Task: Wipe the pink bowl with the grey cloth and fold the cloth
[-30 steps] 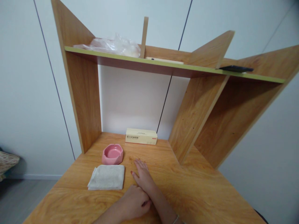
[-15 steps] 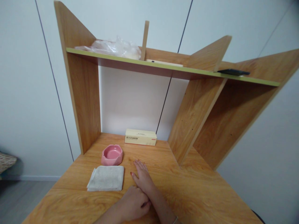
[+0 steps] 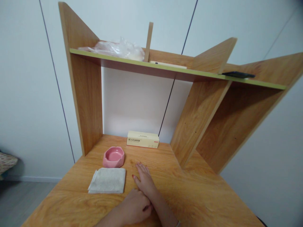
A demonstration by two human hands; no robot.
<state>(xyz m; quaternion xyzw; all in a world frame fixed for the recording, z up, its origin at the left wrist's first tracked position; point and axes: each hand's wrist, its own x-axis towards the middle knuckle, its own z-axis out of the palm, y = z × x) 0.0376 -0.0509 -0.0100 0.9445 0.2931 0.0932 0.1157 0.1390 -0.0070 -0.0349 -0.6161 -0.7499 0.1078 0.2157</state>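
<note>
My right hand (image 3: 145, 181) lies flat on the desk with its fingers stretched out, holding nothing. My left hand (image 3: 136, 206) is curled into a loose fist and rests against the right wrist; nothing shows in it. To the left of both hands sits a folded grey-white cloth (image 3: 107, 180), flat on the desk. Just behind the cloth stands a pink angular ashtray (image 3: 113, 162) with an empty bowl. A long cream box (image 3: 142, 140) with printed lettering stands farther back, beyond my right fingertips. Neither hand touches the cloth, the ashtray or the box.
The wooden desk (image 3: 189, 195) carries a shelf unit with upright panels (image 3: 88, 104). On its upper shelf (image 3: 165, 72) lie a clear plastic bag (image 3: 118, 49), a thin white item (image 3: 168, 65) and a flat dark item (image 3: 238, 74). Patterned fabric (image 3: 7, 162) shows at far left.
The view has shifted very slightly. Both hands, the cloth, the ashtray and the box stay where they were.
</note>
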